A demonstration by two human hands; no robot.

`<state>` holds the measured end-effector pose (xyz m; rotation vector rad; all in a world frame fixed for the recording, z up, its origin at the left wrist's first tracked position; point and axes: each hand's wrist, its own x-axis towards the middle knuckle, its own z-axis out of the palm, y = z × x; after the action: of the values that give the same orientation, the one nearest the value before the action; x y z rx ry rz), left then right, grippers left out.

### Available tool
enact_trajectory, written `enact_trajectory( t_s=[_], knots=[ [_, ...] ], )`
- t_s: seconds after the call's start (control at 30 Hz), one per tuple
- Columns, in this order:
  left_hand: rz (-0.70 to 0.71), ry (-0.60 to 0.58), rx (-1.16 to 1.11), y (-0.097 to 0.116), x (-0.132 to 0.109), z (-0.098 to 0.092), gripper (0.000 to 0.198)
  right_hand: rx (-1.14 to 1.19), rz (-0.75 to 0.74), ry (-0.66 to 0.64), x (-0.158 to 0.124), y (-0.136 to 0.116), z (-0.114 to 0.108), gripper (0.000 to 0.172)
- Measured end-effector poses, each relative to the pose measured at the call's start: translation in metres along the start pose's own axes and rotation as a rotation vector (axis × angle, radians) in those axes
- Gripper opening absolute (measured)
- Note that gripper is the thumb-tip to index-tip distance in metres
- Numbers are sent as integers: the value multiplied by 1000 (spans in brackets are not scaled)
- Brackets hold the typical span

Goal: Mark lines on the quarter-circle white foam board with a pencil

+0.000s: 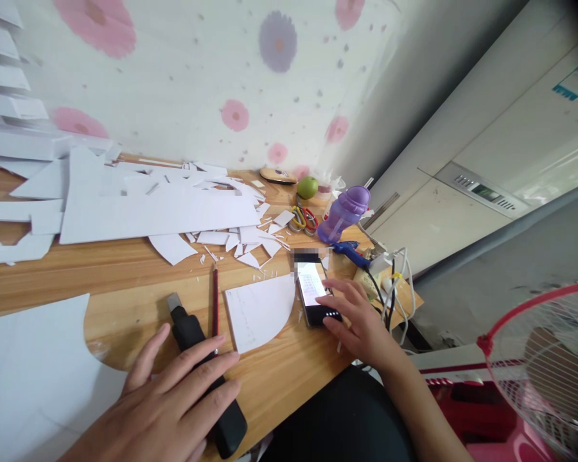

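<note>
My left hand (173, 404) lies flat with fingers spread over the rear of a black utility knife (200, 359) on the wooden table (139, 269). A pencil (215, 301) lies just right of the knife. A white cut piece with a curved edge (260, 309) rests beside it. My right hand (359, 314) rests with fingers stretched out on a lit phone (313, 292) lying flat near the table's right end.
White card offcuts (149, 205) and scraps cover the far side; a large white sheet (29, 372) lies at near left. A purple bottle (343, 213), green apple (307, 187), blue glue gun (349, 250), cables (395, 282) crowd the right corner. A red fan (549, 366) stands at right.
</note>
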<state>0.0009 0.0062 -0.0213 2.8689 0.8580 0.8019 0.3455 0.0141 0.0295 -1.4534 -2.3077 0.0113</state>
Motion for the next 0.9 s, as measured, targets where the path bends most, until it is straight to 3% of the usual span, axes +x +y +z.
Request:
enact_trajectory(
  t_s=[0.1, 0.3, 0.4, 0.5, 0.6, 0.9],
  knots=[
    [79, -1, 52, -1, 5, -5, 51, 23, -31, -111, 4, -6, -1, 30],
    [24, 85, 33, 7, 9, -5, 48, 28, -18, -176, 6, -8, 0, 29],
    [19, 79, 31, 8, 9, -5, 47, 32, 0, -136, 4, -6, 0, 23],
    [17, 86, 29, 7, 9, -6, 47, 24, 4, -21, 0, -2, 0, 10],
    [19, 95, 12, 6, 9, -5, 46, 26, -10, 89, -5, 2, 1, 10],
    [-36, 55, -30, 11, 8, -7, 37, 70, -38, 151, -9, 4, 1, 11]
  ],
)
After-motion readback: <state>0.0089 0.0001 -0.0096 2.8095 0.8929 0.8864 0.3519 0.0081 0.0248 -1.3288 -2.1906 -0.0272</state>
